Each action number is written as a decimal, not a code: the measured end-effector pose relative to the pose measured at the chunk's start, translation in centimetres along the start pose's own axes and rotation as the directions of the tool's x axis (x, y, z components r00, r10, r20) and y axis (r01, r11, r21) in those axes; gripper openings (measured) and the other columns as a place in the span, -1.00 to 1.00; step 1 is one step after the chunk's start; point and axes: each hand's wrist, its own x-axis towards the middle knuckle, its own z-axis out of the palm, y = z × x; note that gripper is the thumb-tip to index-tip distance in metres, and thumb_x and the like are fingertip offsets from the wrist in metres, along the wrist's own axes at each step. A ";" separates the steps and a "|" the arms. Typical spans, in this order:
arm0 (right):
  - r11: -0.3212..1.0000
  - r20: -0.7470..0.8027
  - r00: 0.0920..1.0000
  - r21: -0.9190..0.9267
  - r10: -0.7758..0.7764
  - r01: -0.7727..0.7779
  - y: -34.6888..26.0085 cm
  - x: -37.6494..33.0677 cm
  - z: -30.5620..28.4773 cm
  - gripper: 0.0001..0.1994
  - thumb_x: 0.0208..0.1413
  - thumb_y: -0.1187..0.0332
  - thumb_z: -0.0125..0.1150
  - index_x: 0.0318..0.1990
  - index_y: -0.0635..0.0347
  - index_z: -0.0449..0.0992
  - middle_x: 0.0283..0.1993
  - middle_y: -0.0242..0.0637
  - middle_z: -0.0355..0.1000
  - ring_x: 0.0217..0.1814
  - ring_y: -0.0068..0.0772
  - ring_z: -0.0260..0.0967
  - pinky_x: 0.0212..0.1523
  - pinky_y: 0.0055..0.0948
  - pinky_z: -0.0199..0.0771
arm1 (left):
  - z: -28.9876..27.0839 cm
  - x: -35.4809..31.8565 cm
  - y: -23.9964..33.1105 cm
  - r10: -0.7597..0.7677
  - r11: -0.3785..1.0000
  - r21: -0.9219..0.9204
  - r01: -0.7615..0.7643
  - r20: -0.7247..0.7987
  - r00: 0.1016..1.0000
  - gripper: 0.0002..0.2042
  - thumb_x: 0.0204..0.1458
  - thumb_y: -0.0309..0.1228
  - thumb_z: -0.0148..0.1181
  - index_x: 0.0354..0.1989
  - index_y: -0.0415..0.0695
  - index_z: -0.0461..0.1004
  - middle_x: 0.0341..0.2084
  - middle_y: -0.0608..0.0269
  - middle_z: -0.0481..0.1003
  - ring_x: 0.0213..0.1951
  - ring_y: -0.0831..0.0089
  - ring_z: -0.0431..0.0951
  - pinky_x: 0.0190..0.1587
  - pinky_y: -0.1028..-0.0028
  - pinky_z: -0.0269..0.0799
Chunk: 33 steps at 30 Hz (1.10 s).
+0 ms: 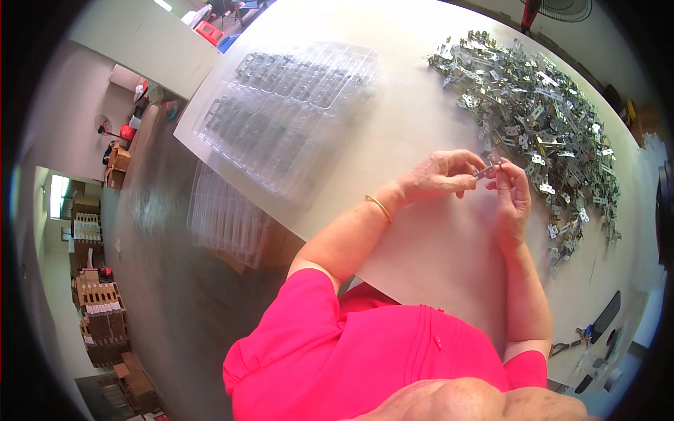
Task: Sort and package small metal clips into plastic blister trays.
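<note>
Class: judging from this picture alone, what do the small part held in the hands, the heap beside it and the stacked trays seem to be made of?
Small part, pinched between left hand and right hand: likely plated or bare metal, grey and shiny.
Heap of parts: the same look, bright silvery glints, thin stamped shapes, so probably sheet metal.
Trays: apparently clear thin plastic, since the white table shows through, with glossy moulded pockets.

This is a factory workshop. A big white worktable (421,126) carries a heap of stamped metal parts (540,119) and clear plastic trays (288,112). Stacked cartons (105,316) stand on the concrete floor (168,281).
</note>
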 end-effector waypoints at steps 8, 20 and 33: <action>0.999 -0.009 1.000 -0.026 0.023 -0.023 -0.1 0.2 -0.6 -0.87 0.33 0.49 0.06 -0.03 0.20 0.48 -0.12 -0.40 0.51 -0.18 -0.63 0.39 -0.16 -0.58 0.44 | 0.1 0.2 1.1 -0.127 0.991 -0.025 0.128 0.036 0.991 -0.65 0.15 -0.42 0.18 0.10 -0.26 0.43 -0.29 0.23 0.54 -0.41 0.57 0.52 -0.33 0.57 0.48; 0.999 -0.050 0.998 0.009 0.042 -0.041 0.3 0.0 -0.3 -0.85 0.33 0.49 0.06 -0.01 0.23 0.47 -0.13 -0.34 0.51 -0.20 -0.54 0.50 -0.13 -0.49 0.58 | 1.4 0.0 0.2 0.362 0.693 0.689 -0.213 -0.077 0.929 -0.81 0.05 -0.44 0.32 -0.25 -0.21 0.44 -0.50 0.18 0.54 -0.44 0.48 0.56 -0.38 0.44 0.48; 0.997 0.009 0.997 0.019 0.071 -0.071 0.4 -0.2 -0.2 -0.89 0.31 0.40 0.13 -0.06 0.11 0.50 -0.18 -0.51 0.44 -0.34 -0.70 0.36 -0.39 -0.69 0.36 | 0.8 -3.2 10.4 0.415 0.789 0.614 -0.029 -0.497 0.763 -0.91 0.16 -0.54 0.22 -0.21 -0.27 0.52 -0.38 0.26 0.61 -0.28 0.60 0.59 -0.22 0.58 0.51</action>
